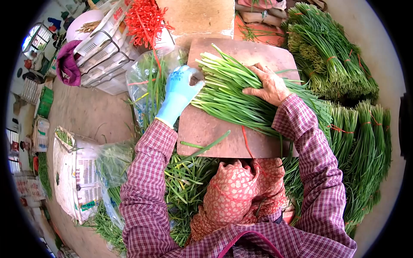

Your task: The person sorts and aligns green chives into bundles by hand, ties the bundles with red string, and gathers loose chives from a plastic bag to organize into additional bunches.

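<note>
A loose heap of garlic chives (232,92) lies across a brown board (206,144), pale stem ends to the left and green leaves to the right. My bare right hand (269,86) presses over the leaves, thumb apart from the fingers, holding them against the board. In a light blue glove, my left hand (183,88) is closed beside the pale ends, fingers curled; what they hold, if anything, is hidden. A few single chive leaves (206,145) and a red tie (246,142) lie near the board's front edge.
Tied chive bundles (340,64) are stacked at the right, with more bundles (361,142) below. Red ties (145,21) hang at the upper left by white crates (107,56). Loose chives (189,180) fill the space below the board. A white box (77,172) stands left.
</note>
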`<state>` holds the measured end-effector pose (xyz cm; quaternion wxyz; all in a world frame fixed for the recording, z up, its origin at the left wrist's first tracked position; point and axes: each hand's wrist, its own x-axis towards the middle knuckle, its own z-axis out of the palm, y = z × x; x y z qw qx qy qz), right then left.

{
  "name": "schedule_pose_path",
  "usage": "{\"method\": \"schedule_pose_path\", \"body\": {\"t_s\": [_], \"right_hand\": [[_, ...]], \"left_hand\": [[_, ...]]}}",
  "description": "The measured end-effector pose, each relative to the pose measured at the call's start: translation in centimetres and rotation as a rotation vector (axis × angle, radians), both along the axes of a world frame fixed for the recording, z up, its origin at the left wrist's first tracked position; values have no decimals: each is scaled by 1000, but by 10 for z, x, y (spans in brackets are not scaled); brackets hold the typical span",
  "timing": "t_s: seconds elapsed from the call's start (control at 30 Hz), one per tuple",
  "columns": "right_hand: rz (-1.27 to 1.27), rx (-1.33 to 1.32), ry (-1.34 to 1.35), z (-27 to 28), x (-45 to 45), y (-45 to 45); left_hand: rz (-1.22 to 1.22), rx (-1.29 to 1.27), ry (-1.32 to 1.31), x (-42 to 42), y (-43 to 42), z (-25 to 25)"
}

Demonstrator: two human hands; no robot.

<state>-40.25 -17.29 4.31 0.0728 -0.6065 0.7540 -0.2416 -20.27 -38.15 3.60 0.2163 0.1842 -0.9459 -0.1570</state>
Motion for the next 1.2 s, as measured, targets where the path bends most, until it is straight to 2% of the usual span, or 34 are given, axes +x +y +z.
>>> {"method": "schedule_pose_path", "body": {"t_s": [0.53,0.63,0.67,0.73,0.87,0.93,1.0,1.03,1.07,1.13,1.17,1.2], "right_hand": [[-33,-16,-8,-3,-1,-2],[-44,-40,-10,-4,-1,-1],[-45,-40,-11,-4,-1,-1],[-36,-25,-13,-3,-2,-2],[-35,-39,-62,-1,-1,-3],[-46,-39,-96,2,0,-1],[-44,-42,-71,-1,-1,-1],[-53,-35,-55,-1,0,-2],[-59,-28,-39,-1,1,-3],[-48,-21,-46,0,1,-5],[-42,-10,-52,0,2,-4],[-40,-8,-54,1,3,-4]], "left_hand": [[-32,-263,245,-3,6,-13],[27,-251,175,7,-3,2],[48,-275,229,11,-11,3],[99,-172,251,22,-24,8],[53,-292,239,29,-20,21],[224,-286,242,44,-46,23],[565,-302,131,73,-73,34],[686,-394,99,92,-98,31],[814,-427,-60,108,-105,40],[794,-722,-2,130,-112,32],[795,-721,-5,129,-106,32],[540,-557,75,122,-93,33]]}}
